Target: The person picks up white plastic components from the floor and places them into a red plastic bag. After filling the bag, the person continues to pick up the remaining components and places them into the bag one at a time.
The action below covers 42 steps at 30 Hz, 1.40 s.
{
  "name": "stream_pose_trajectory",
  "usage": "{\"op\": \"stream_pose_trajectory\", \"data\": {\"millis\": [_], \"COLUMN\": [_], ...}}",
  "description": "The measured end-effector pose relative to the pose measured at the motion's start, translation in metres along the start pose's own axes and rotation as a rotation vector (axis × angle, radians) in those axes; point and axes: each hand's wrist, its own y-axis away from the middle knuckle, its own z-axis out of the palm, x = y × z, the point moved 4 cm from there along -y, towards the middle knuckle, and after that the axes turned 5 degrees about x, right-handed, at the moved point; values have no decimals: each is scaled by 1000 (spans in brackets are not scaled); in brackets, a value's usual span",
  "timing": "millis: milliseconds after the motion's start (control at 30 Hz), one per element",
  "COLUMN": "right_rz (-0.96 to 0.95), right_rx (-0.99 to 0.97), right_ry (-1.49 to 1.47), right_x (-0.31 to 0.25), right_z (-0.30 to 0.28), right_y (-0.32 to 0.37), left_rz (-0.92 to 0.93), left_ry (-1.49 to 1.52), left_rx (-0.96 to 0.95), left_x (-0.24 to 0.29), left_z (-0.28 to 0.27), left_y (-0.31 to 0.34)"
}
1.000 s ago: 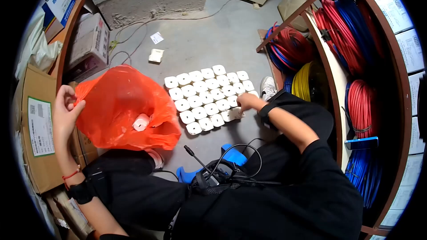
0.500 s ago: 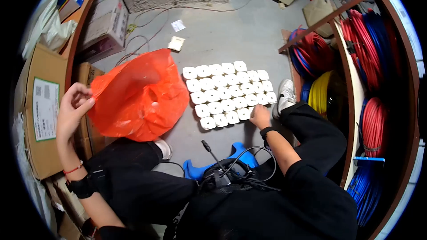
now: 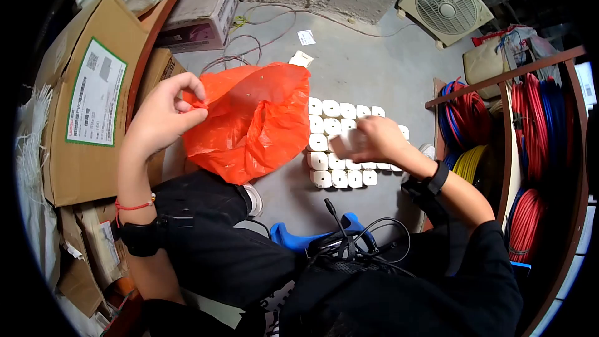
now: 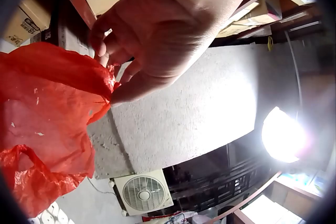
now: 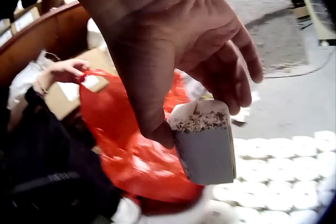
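Fingers of the right hand (image 3: 383, 139) pinch a block (image 5: 206, 150) over the white rows (image 3: 319, 161) beside the bag (image 3: 253, 128), whose edge the left hand (image 3: 163, 112) pinches, so bagging seems in hand and the next move likely calls for keeping it spread.

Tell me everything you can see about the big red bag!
The red bag is bright orange-red and looks like thin, crinkly plastic, a little shiny, with small pale specks on it. Its mouth gapes open, and deep creases run down its side. The person's left hand pinches its rim between thumb and fingers. In the head view it sits just left of the rows of white pieces. Its folds hide what's inside, and I can't tell whether its bottom touches the floor.
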Motion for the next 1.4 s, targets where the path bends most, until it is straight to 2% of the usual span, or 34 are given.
{"op": "stream_pose_trajectory", "data": {"millis": [33,67,133,200,300,333,433,533,600,667,767,900,933,967,1033,1067,1167,1200,1233,1300,1400], "right_rz": [-213,-299,-503,-682,-914,-886,-801,-811,-660,-557,-523,-471,-467,-483,-505,-508,-531,-634,-680,-583,-380], "right_rx": [117,160,291,477,707,642,126,2,156,304,318,185,303,296,277,389,108,148,158,210,204], "right_ry": [-38,-37,3,131,446,460,517,549,490,454,344,253,198,219,255,136,-446,-525,-588,-533,-329], "right_x": [-32,-66,-125,-164,-186,-185,-167,-151,-145,-139,-136,-129,-125,-120,-124,-119,-103,-94,-83,-48,21], "right_z": [-12,-23,-26,2,58,84,112,91,101,118,153,199,197,200,161,158,91,73,57,51,107], "right_y": [-11,-23,-56,-94,-124,-133,-140,-134,-155,-177,-195,-205,-204,-203,-188,-191,-146,-124,-101,-60,-12], "left_rz": [-17,49,65,92,102,117,132,153,231,223,232,236,246,253,269,278,291,354,322,284,255], "left_ry": [-49,-68,-65,-77,-198,-238,-311,-305,-296,-287,-297,-298,-305,-308,-316,-280,-309,-316,-341,-292,-286], "left_rx": [-5,-3,-3,22,75,108,161,150,155,148,155,152,145,160,177,170,167,182,160,111,84], "left_x": [1,1,2,4,9,8,1,4,5,9,13,11,11,12,14,15,14,12,13,16,14], "left_z": [1,2,4,4,-1,-4,-8,-6,-1,1,3,3,4,4,5,5,7,9,10,14,20], "left_y": [1,1,1,2,7,7,7,5,4,4,3,-1,-2,-3,-5,-7,-13,-14,-16,-20,-28]}}
